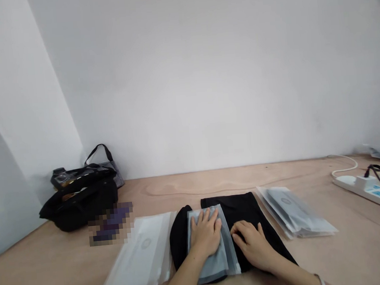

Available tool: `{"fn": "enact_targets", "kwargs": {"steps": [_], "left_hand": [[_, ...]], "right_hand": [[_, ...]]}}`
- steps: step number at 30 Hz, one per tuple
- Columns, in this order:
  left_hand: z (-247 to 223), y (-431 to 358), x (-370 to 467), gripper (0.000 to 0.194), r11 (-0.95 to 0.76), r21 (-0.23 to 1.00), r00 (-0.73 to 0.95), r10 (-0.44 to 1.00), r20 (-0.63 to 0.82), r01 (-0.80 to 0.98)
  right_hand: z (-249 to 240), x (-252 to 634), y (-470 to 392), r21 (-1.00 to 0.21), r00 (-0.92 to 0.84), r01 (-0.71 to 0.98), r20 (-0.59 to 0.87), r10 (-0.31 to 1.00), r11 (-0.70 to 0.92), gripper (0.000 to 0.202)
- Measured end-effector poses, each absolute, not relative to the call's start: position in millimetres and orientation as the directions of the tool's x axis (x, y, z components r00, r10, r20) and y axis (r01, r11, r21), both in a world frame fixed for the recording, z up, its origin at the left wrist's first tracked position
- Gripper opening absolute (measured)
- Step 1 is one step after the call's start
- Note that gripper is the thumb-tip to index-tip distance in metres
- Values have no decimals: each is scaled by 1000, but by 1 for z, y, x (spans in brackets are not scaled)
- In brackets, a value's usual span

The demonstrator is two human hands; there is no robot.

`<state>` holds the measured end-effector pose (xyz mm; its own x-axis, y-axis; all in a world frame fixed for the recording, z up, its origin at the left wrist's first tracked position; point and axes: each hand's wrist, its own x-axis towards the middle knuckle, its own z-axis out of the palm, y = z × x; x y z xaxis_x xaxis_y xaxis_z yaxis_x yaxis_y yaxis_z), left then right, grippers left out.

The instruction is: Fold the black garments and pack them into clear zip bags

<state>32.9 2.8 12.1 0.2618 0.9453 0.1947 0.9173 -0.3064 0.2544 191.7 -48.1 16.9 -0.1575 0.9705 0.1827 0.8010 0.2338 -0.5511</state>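
My left hand (206,234) lies flat, fingers spread, on a frosted zip bag (214,264) with something dark folded inside. Under that bag is black cloth (237,205), spreading out on both sides of it. Just right of the bag, my right hand (252,243) rests over the black cloth with its fingers loosely bent. A gap shows between thumb and forefinger, and I see nothing held there.
Flat frosted zip bags (142,248) lie to the left, and several filled ones (292,211) are piled to the right. A black bag (82,205) stands at the back left, near a blurred purple item (113,222). A power strip (377,190) with cables sits far right.
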Motion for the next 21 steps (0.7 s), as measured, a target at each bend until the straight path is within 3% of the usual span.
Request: {"fn": "enact_targets", "kwargs": {"steps": [5, 11, 16, 21], "left_hand": [[14, 3, 32, 46, -272, 311, 216, 955, 202, 911], [15, 4, 33, 46, -228, 376, 161, 966, 200, 898], [11, 4, 31, 46, -245, 312, 182, 959, 219, 918], [6, 4, 30, 47, -224, 245, 189, 969, 157, 943]], "right_hand": [[13, 184, -8, -622, -100, 769, 112, 989, 148, 14], [11, 164, 15, -570, 6, 821, 37, 999, 17, 32], [4, 157, 17, -532, -69, 841, 76, 995, 99, 29], [5, 185, 26, -515, 34, 856, 129, 991, 38, 23]]}}
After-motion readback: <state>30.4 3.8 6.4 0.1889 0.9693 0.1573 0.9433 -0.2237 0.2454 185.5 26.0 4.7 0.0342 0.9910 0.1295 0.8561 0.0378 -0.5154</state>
